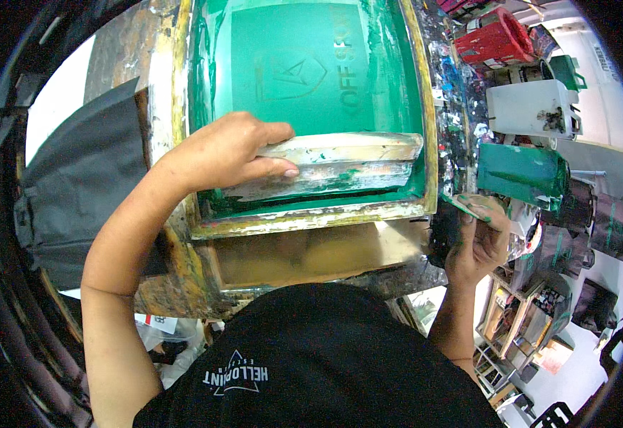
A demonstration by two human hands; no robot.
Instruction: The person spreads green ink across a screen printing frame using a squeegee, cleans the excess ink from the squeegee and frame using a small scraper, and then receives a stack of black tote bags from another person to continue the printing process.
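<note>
A screen-printing frame [311,222] with an ink-crusted rim lies in front of me. Its green mesh [290,28] carries a shield-shaped design and lettering. Across the near end of the mesh rests a long squeegee [347,151], pale and streaked with ink. My left hand [219,153] is closed around the squeegee's left end, thumb on the near side and fingers on the far side. Off the frame's near right corner, my right hand [479,239] grips a thin, flat ink spatula [465,207] smeared with green. Green ink also marks its fingers.
Dark grey fabric [87,185] drapes over the board on the left. Along the right stand a red bucket [493,39], a white tub [529,107] and a green-coated container [522,171]. Shelving [511,321] stands at lower right. A brownish-gold panel [297,257] lies between the frame and my body.
</note>
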